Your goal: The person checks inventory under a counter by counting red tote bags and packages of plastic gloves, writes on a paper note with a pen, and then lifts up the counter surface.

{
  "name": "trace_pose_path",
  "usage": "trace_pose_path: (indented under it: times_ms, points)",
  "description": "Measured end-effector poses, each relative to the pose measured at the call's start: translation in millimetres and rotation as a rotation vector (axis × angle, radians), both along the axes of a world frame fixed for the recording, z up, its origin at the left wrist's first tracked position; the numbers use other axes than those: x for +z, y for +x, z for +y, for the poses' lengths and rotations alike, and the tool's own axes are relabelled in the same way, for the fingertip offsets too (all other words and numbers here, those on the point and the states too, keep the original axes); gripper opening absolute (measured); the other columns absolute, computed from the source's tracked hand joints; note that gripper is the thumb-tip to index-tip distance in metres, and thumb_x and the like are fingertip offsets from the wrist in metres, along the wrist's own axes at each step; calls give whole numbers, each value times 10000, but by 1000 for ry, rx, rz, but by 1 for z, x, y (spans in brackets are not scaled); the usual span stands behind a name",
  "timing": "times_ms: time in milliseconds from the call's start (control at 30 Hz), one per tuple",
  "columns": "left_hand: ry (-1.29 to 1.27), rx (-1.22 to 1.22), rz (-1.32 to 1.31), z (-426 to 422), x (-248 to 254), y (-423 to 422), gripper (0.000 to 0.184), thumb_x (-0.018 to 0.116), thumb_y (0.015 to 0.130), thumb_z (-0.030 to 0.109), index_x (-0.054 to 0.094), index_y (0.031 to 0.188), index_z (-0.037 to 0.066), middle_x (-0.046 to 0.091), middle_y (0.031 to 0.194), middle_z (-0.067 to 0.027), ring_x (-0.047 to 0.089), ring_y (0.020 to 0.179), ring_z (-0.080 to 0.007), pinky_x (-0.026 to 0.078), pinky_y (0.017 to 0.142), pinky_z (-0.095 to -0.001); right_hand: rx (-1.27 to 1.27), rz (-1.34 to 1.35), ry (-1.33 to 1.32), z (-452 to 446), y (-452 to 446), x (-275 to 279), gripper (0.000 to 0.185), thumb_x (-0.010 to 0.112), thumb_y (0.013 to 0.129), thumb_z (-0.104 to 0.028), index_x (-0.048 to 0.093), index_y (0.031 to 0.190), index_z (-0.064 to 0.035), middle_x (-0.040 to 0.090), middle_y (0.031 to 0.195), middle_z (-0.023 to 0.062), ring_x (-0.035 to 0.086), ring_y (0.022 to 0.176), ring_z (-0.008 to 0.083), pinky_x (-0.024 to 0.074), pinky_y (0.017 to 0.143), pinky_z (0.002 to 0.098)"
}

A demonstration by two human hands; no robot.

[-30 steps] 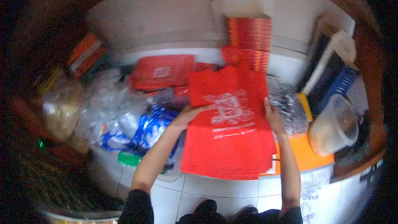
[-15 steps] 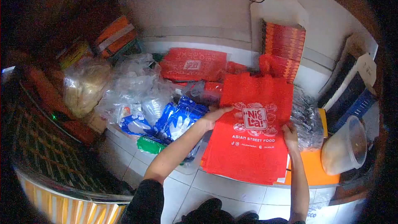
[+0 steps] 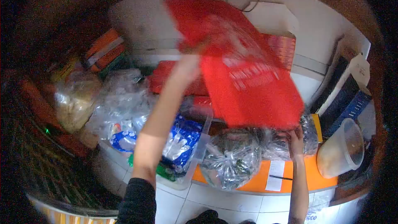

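A stack of red bags with white print hangs tilted in the air, its upper part blurred by motion. My left hand is raised at its left edge, fingers wrapped on the red cloth. At the lower right corner of the bags is my right hand, fingers bent against the bottom edge. Below the bags lie a clear plastic bag with dark contents and a white paper slip with a black pen on it, on an orange surface.
Blue packets lie in a clear bin, with crumpled plastic bags to the left. A clear tub leans at the right beside dark boxes. Red boxes are stacked against the wall. Another red bag lies behind.
The red bags have risen up and back with my left hand, tilting over. The clear bag, slip and pen beneath have come into view. My right hand stays near their right edge.
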State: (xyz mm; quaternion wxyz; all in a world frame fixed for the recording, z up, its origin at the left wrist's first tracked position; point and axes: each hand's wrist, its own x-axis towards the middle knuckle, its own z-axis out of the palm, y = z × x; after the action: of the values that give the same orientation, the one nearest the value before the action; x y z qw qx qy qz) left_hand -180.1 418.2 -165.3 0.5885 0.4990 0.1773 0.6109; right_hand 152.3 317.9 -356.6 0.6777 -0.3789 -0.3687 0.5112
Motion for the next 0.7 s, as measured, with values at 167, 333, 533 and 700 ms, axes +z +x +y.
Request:
trace_pose_path:
  times_ms: [167, 333, 533, 700]
  points:
    - [11, 265, -184, 86, -17, -78, 369, 504, 793, 208, 418, 1128, 78, 469, 1115, -87, 463, 1010, -226, 412, 828, -379, -70, -184, -90, 5, -4, 3, 200, 469, 818, -136, 393, 1002, -119, 553, 840, 103, 571, 605, 163, 442, 466, 229]
    - [-308, 310, -141, 188, -187, -183, 351, 439, 816, 208, 399, 1147, 98, 472, 1108, -88, 454, 1017, -241, 409, 829, -405, -28, -185, -77, 11, -9, 12, 231, 460, 786, -90, 389, 1005, -101, 539, 774, 79, 538, 609, 137, 411, 490, 208]
    - [729, 937, 1539, 206, -306, -247, 460, 500, 766, 304, 397, 1162, 93, 462, 1122, -97, 430, 1040, -271, 403, 823, -433, -84, -182, -69, 12, 4, 9, 208, 444, 787, -95, 385, 986, -90, 528, 767, 81, 533, 596, 143, 402, 476, 204]
    - [-215, 567, 967, 187, -248, -207, 520, 543, 725, 288, 382, 1184, 108, 448, 1139, -106, 423, 1044, -277, 401, 806, -417, -406, -257, -15, -2, 25, 3, 162, 469, 825, -170, 411, 960, -102, 470, 709, 14, 462, 563, 109, 375, 460, 203]
